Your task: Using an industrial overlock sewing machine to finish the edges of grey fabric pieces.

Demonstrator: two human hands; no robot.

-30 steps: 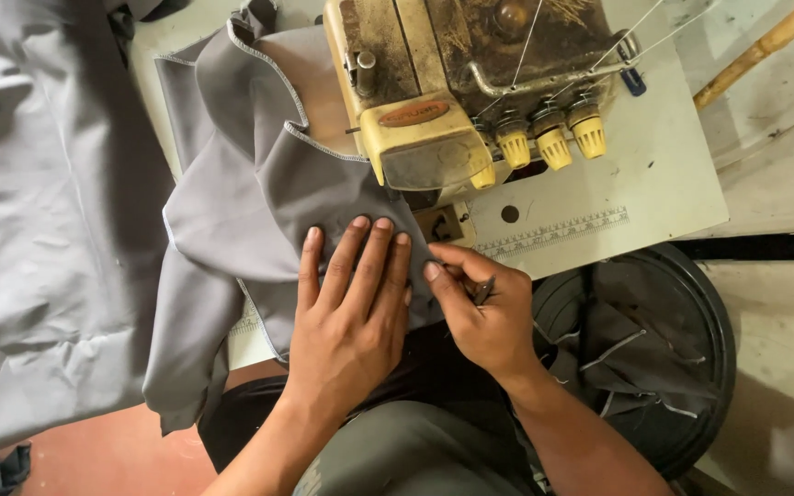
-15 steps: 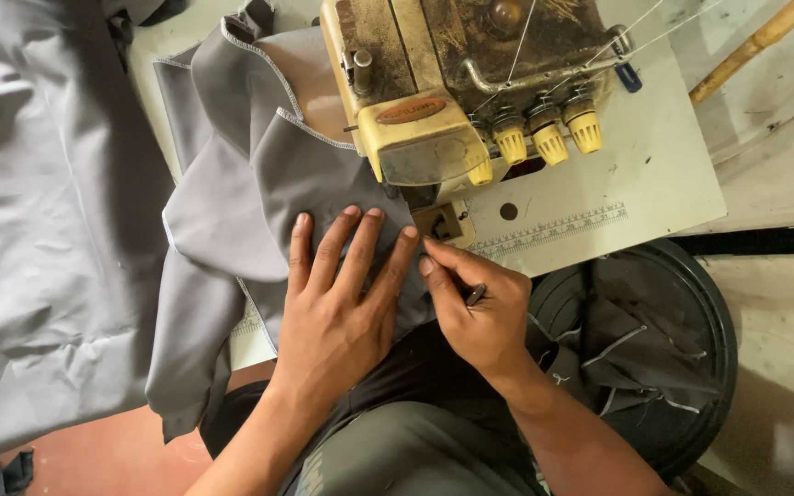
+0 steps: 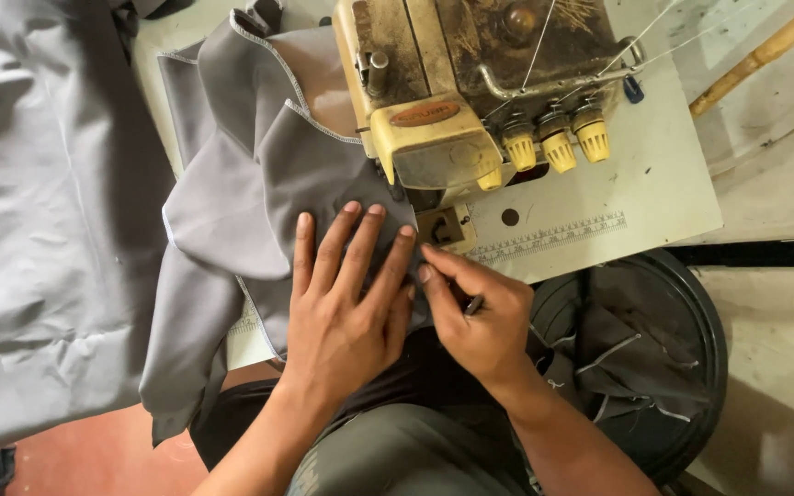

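— Where do we stand with the sewing?

— We have the grey fabric [image 3: 259, 174] lying on the white machine table [image 3: 654, 184], its near corner brought up to the foot of the old yellowed overlock machine [image 3: 452, 92]. Our left hand [image 3: 346, 294] lies flat on the cloth, fingers spread and pressing it down just in front of the machine. Our right hand [image 3: 475, 317] sits beside it, thumb and forefinger pinched at the fabric's edge by the small metal plate [image 3: 443, 228]; a thin dark tool seems tucked in that hand, though we cannot make it out well.

— So which step is this?

— We judge it to be lining up the edge at the foot, not stitching in full run. What comes next, we think, calls for a flat, steady feed with the edge kept true and fingertips kept away from the needle area.

— And the surroundings?

— The table has a printed ruler strip [image 3: 549, 239] along its front. The rest of the grey cloth hangs off the left side in a big heap [image 3: 39, 230]. To the right, below the table, a round black bin [image 3: 636, 358] holds dark offcuts. The floor looks reddish on the left, pale concrete on the right.
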